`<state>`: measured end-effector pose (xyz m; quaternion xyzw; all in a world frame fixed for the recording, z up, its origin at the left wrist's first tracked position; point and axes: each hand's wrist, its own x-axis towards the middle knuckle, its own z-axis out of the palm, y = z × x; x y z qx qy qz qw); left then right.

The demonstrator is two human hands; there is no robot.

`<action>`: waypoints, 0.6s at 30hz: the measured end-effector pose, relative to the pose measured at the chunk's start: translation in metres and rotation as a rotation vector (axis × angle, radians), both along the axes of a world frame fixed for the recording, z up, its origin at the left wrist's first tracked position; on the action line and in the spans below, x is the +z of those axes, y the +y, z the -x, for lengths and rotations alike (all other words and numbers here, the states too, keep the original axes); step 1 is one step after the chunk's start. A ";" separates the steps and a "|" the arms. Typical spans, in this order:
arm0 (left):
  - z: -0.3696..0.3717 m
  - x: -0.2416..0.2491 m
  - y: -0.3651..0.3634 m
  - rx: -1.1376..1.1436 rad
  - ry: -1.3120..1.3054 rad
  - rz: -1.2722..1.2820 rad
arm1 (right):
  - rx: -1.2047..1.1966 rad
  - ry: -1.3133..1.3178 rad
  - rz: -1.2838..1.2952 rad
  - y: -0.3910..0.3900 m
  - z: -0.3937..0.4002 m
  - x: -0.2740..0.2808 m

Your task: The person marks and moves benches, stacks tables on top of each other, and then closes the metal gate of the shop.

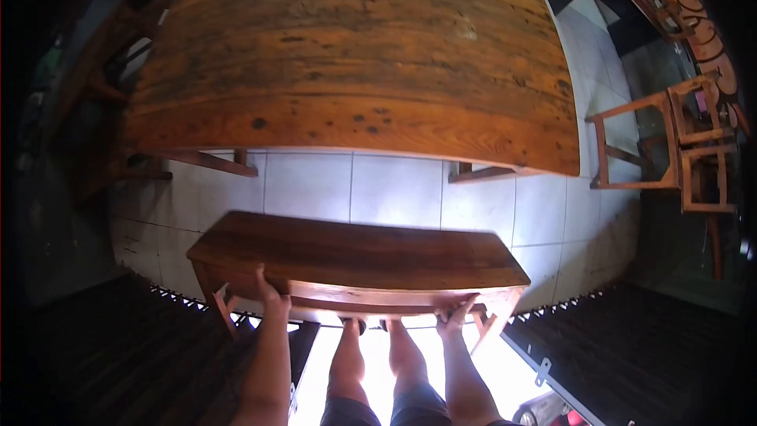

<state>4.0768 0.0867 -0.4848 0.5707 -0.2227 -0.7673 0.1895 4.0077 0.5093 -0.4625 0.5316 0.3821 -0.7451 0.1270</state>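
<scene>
A long, dark brown wooden bench (355, 251) stands crosswise in front of my legs. My left hand (273, 292) grips its near edge left of the middle, the thumb up against the side and the other fingers hidden underneath. Further right, my right hand (456, 315) is closed on the same near edge, its thumb pointing along the board and its fingers curled below. The bench top is level, and parts of its legs show at both ends.
Beyond the bench is a large wooden table (355, 55) with dark knots. Between them runs a pale tiled floor (394, 193). Wooden chairs (639, 142) stand at the right, and dark slatted panels (599, 355) flank a bright doorway behind the bench.
</scene>
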 end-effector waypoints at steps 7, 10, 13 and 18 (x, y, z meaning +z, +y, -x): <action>-0.009 0.063 0.053 -0.041 -0.145 -0.120 | -0.019 -0.050 0.044 0.058 -0.010 0.041; -0.016 0.112 0.070 -0.124 -0.037 -0.108 | 0.058 0.034 0.003 0.078 -0.021 0.089; 0.000 0.175 0.087 -0.057 -0.040 -0.069 | -0.086 0.017 -0.046 0.070 -0.005 0.156; 0.029 0.237 0.093 -0.047 0.081 0.019 | 0.081 0.214 0.008 0.086 0.035 0.230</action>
